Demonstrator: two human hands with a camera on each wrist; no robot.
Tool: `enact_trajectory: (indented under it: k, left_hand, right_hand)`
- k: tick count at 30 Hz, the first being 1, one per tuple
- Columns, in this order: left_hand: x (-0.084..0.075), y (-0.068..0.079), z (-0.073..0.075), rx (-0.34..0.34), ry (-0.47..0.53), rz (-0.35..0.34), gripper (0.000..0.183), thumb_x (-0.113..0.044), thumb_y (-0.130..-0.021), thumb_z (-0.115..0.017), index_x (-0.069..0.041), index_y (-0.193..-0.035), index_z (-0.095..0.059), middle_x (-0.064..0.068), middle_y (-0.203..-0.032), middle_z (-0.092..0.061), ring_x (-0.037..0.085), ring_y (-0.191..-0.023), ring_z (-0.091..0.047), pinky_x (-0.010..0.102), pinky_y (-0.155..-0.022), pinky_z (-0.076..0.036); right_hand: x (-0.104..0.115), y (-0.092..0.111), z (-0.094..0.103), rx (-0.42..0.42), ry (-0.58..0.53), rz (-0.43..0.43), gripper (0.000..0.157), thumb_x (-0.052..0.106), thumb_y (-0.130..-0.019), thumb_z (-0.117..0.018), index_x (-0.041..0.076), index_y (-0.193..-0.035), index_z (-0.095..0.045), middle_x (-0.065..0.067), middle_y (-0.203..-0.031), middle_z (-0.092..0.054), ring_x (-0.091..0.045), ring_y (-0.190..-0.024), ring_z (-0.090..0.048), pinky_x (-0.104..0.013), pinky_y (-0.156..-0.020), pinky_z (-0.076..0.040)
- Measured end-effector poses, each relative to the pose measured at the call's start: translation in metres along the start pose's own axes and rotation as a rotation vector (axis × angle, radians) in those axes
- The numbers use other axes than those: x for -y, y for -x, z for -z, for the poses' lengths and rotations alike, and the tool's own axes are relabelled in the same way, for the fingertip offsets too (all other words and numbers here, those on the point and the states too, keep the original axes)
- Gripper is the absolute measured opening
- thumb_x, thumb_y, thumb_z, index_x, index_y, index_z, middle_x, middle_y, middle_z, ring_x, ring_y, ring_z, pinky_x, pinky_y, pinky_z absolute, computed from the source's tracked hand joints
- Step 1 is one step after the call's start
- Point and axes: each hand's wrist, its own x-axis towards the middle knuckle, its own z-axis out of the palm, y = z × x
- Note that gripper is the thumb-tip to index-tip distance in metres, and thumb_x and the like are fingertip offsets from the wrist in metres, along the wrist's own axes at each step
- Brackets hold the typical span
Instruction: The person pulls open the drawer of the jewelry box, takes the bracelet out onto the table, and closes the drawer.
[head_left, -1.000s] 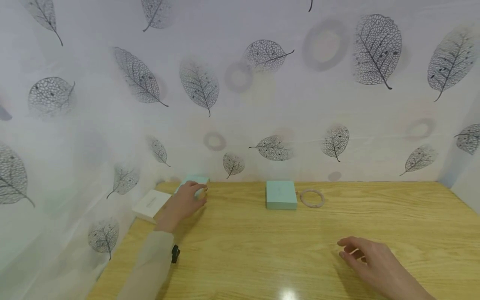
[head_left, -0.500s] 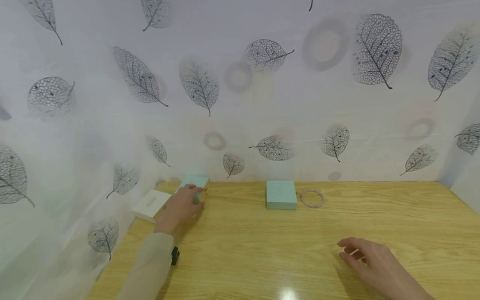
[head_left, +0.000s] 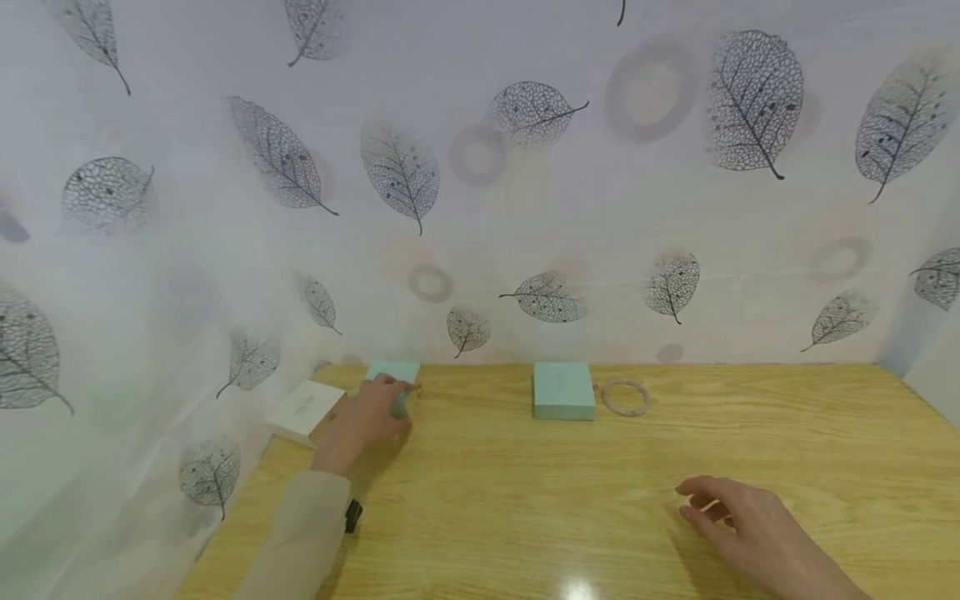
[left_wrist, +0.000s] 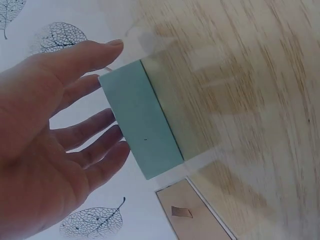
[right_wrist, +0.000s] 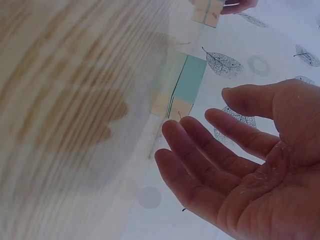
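Note:
At the back left of the table, my left hand (head_left: 369, 414) lies over a mint-green box (head_left: 393, 369). In the left wrist view its fingers touch the top edge of this box (left_wrist: 140, 120), while the thumb sticks out past one corner, apart from it. Part of the box top is hidden under the hand in the head view. My right hand (head_left: 750, 521) hovers over the front right of the table, fingers loosely bent and holding nothing, as the right wrist view of the hand (right_wrist: 235, 165) also shows.
A white box (head_left: 303, 410) with a brown side and small pull tab (left_wrist: 181, 212) lies left of my left hand. Mid-back stands a second mint-green box (head_left: 562, 392), with a pale ring-shaped bangle (head_left: 626, 410) right of it. A leaf-print sheet (head_left: 480, 208) hangs behind the table (head_left: 525, 500).
Under my left hand the mint-green box has turned and shifted slightly towards me, now sitting squarer to the back edge. The left hand has come slightly nearer with it. My right hand stays put.

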Motion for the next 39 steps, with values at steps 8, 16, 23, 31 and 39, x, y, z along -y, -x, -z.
enact_trajectory:
  k: [8, 16, 23, 31, 39]
  left_hand:
    - [-0.010, 0.010, 0.004, 0.021, 0.028, -0.022, 0.061, -0.013, -0.077, -0.072, -0.021, -0.134, -0.054, 0.014, -0.130, -0.049, 0.037, -0.118, -0.046, 0.042, -0.076, -0.053]
    - [-0.019, 0.016, 0.009, 0.057, -0.016, -0.089, 0.054, -0.014, -0.074, -0.076, -0.018, -0.126, -0.061, 0.011, -0.121, -0.055, 0.032, -0.112, -0.052, 0.046, -0.087, -0.051]
    - [-0.031, 0.025, 0.025, 0.141, 0.043, -0.159, 0.049, -0.014, -0.073, -0.076, -0.010, -0.121, -0.063, 0.012, -0.113, -0.061, 0.026, -0.103, -0.056, 0.042, -0.091, -0.047]
    - [-0.019, 0.018, 0.027, 0.158, 0.037, -0.091, 0.077, -0.026, -0.069, -0.083, -0.017, -0.137, -0.050, 0.017, -0.145, -0.038, 0.041, -0.127, -0.040, 0.054, -0.091, -0.045]
    - [-0.004, 0.003, 0.023, 0.241, 0.054, -0.112, 0.087, -0.027, -0.066, -0.084, -0.020, -0.142, -0.044, 0.019, -0.151, -0.030, 0.042, -0.130, -0.039, 0.059, -0.095, -0.041]
  right_hand:
    - [0.000, 0.000, 0.001, 0.028, 0.012, -0.011, 0.020, 0.024, -0.089, -0.065, 0.015, -0.107, -0.067, 0.006, -0.093, -0.067, 0.002, -0.074, -0.058, -0.019, -0.060, -0.047]
    - [0.000, -0.002, -0.001, 0.028, 0.007, -0.012, 0.020, 0.025, -0.089, -0.065, 0.016, -0.107, -0.067, 0.006, -0.093, -0.068, 0.002, -0.074, -0.058, -0.019, -0.061, -0.047]
    - [0.003, -0.002, -0.001, -0.004, 0.020, 0.018, 0.018, 0.022, -0.088, -0.066, 0.016, -0.104, -0.067, 0.007, -0.092, -0.068, 0.002, -0.073, -0.059, -0.019, -0.060, -0.048]
    - [0.004, 0.000, -0.001, 0.010, 0.017, 0.015, 0.018, 0.021, -0.088, -0.066, 0.016, -0.105, -0.067, 0.006, -0.093, -0.068, 0.000, -0.074, -0.060, -0.019, -0.060, -0.048]
    - [0.001, 0.001, 0.001, 0.012, 0.022, -0.006, 0.019, 0.023, -0.089, -0.065, 0.017, -0.106, -0.067, 0.007, -0.092, -0.067, 0.001, -0.075, -0.059, -0.019, -0.062, -0.048]
